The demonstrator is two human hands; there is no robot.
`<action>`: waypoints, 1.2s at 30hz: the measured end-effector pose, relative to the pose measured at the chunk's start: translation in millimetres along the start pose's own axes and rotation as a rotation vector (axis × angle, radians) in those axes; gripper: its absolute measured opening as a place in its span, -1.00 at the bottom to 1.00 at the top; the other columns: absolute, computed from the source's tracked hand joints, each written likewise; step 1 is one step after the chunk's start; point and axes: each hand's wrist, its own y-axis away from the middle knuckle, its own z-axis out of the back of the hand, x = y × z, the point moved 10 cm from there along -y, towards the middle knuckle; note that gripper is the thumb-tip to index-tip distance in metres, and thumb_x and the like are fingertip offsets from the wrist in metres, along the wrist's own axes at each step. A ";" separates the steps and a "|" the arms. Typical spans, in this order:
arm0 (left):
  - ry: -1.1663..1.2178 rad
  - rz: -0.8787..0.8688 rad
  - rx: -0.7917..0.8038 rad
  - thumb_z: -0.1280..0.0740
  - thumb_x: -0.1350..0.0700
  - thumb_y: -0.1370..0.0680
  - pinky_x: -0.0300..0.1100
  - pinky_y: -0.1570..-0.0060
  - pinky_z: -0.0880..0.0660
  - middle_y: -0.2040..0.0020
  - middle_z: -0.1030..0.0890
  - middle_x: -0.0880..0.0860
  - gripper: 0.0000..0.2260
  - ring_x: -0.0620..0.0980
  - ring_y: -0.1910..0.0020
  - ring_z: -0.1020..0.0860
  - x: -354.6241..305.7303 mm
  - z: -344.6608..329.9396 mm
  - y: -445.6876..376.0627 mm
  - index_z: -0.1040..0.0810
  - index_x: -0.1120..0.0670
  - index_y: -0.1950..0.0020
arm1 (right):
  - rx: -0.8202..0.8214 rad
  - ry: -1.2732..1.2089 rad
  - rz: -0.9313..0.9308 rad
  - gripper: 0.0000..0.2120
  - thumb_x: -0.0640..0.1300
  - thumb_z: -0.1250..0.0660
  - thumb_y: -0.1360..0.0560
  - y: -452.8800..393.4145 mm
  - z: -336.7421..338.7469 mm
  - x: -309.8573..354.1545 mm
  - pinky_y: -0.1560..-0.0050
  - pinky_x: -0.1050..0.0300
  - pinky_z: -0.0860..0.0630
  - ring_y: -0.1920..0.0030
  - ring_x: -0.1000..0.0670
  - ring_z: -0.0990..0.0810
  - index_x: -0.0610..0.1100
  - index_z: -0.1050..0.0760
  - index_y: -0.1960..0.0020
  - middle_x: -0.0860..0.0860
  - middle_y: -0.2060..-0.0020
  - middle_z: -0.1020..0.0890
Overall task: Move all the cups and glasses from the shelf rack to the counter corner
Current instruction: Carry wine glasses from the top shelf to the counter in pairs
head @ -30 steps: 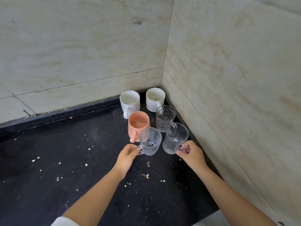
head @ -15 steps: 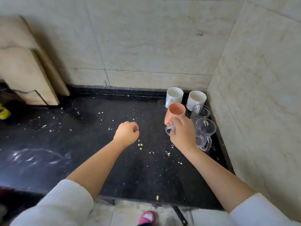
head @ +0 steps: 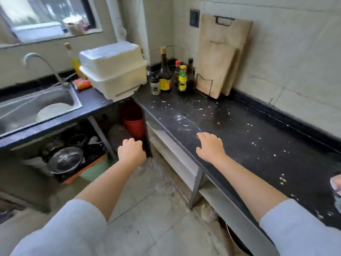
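Both glass mugs released at the counter (head: 239, 137) corner; I now face away. Left hand (head: 131, 150) loosely curled, right hand (head: 210, 145) spread, both empty.

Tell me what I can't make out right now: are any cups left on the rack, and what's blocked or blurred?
Head view only:
- Shelf rack: none recognisable, so remaining cups cannot be counted.
- White lidded box: opaque, contents hidden.
- Counter corner: cut off by the right edge; only a blurred sliver shows.
- Under-sink pans: dark and overlapping.
- Bottle labels: too small to read.
- Left hand and right hand: both empty.
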 end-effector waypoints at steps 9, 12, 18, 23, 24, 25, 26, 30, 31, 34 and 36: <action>-0.110 0.390 -0.096 -0.16 0.08 -0.53 0.00 -0.19 -0.39 -0.25 -0.48 0.16 -0.69 0.18 -0.28 -0.38 346.5 59.7 34.0 -0.46 0.12 -0.23 | 0.030 0.088 0.371 -0.54 -0.11 -0.19 -0.49 -54.3 -38.1 355.2 -0.36 -0.19 -0.22 -0.34 -0.19 -0.35 -0.12 -0.26 -0.37 -0.11 -0.34 -0.41; -0.121 0.469 -0.123 -0.18 0.08 -0.53 0.01 -0.19 -0.39 -0.24 -0.48 0.18 -0.70 0.18 -0.27 -0.38 432.5 78.2 51.7 -0.46 0.13 -0.21 | 0.050 0.059 0.498 -0.51 -0.09 -0.20 -0.49 -45.6 -55.7 462.5 -0.38 -0.21 -0.20 -0.36 -0.17 -0.32 -0.12 -0.23 -0.40 -0.10 -0.37 -0.38; -0.085 0.621 -0.151 -0.20 0.08 -0.52 0.01 -0.20 -0.39 -0.23 -0.50 0.17 -0.72 0.15 -0.26 -0.39 573.3 88.1 82.0 -0.48 0.14 -0.18 | 0.131 0.070 0.682 -0.47 -0.07 -0.20 -0.49 -34.6 -93.5 624.7 -0.39 -0.18 -0.18 -0.40 -0.15 -0.27 -0.13 -0.19 -0.42 -0.09 -0.41 -0.33; -0.041 0.751 -0.161 -0.19 0.09 -0.51 0.01 -0.25 -0.35 -0.26 -0.48 0.14 -0.72 0.13 -0.29 -0.36 665.1 86.3 97.7 -0.47 0.10 -0.20 | 0.150 0.086 0.828 -0.48 -0.09 -0.22 -0.47 -38.8 -112.8 736.0 -0.37 -0.15 -0.26 -0.37 -0.16 -0.30 -0.12 -0.22 -0.40 -0.09 -0.38 -0.36; -0.042 0.778 -0.163 -0.19 0.09 -0.51 0.02 -0.25 -0.35 -0.25 -0.49 0.15 -0.72 0.13 -0.28 -0.36 687.5 86.9 102.6 -0.47 0.10 -0.20 | 0.156 0.083 0.872 -0.48 -0.11 -0.21 -0.47 -37.8 -117.6 765.4 -0.38 -0.14 -0.26 -0.37 -0.16 -0.30 -0.12 -0.21 -0.41 -0.09 -0.39 -0.36; -0.047 0.801 -0.172 -0.18 0.10 -0.51 0.01 -0.24 -0.35 -0.24 -0.49 0.15 -0.73 0.13 -0.28 -0.36 707.7 88.0 106.6 -0.47 0.11 -0.19 | 0.162 0.082 0.909 -0.47 -0.12 -0.21 -0.46 -37.0 -121.6 791.1 -0.39 -0.14 -0.25 -0.38 -0.16 -0.30 -0.12 -0.21 -0.41 -0.09 -0.40 -0.36; -0.055 0.827 -0.180 -0.18 0.11 -0.51 0.01 -0.24 -0.35 -0.23 -0.49 0.15 -0.73 0.14 -0.28 -0.36 728.6 89.2 110.3 -0.48 0.12 -0.18 | 0.166 0.086 0.944 -0.47 -0.12 -0.21 -0.46 -36.3 -125.4 815.9 -0.40 -0.14 -0.25 -0.39 -0.16 -0.29 -0.12 -0.21 -0.41 -0.09 -0.40 -0.35; -0.086 0.962 -0.184 -0.17 0.13 -0.49 0.00 -0.23 -0.34 -0.24 -0.48 0.14 -0.71 0.13 -0.30 -0.33 815.5 98.0 119.3 -0.48 0.08 -0.18 | 0.173 0.111 1.046 -0.51 -0.10 -0.22 -0.47 -42.6 -146.3 914.3 -0.35 -0.14 -0.28 -0.36 -0.18 -0.30 -0.11 -0.25 -0.38 -0.09 -0.36 -0.38; -0.091 0.978 -0.180 -0.17 0.12 -0.49 0.00 -0.22 -0.34 -0.24 -0.48 0.14 -0.71 0.14 -0.30 -0.33 832.1 101.7 118.9 -0.48 0.08 -0.18 | 0.176 0.118 1.059 -0.51 -0.10 -0.22 -0.47 -45.0 -149.3 934.3 -0.35 -0.14 -0.27 -0.37 -0.18 -0.29 -0.11 -0.25 -0.38 -0.08 -0.37 -0.38; -0.098 1.036 -0.186 -0.19 0.11 -0.48 0.01 -0.22 -0.34 -0.25 -0.47 0.16 -0.70 0.15 -0.30 -0.33 897.6 116.8 111.8 -0.48 0.08 -0.20 | 0.204 0.116 1.110 -0.49 -0.08 -0.22 -0.48 -58.1 -161.6 1016.1 -0.37 -0.15 -0.26 -0.38 -0.19 -0.28 -0.10 -0.23 -0.40 -0.09 -0.38 -0.37; -0.100 1.074 -0.196 -0.19 0.14 -0.47 0.00 -0.22 -0.33 -0.26 -0.47 0.17 -0.69 0.16 -0.31 -0.33 936.0 125.4 110.4 -0.48 0.10 -0.20 | 0.217 0.107 1.146 -0.48 -0.08 -0.22 -0.48 -60.9 -169.7 1064.9 -0.38 -0.16 -0.25 -0.38 -0.19 -0.28 -0.11 -0.22 -0.41 -0.09 -0.38 -0.36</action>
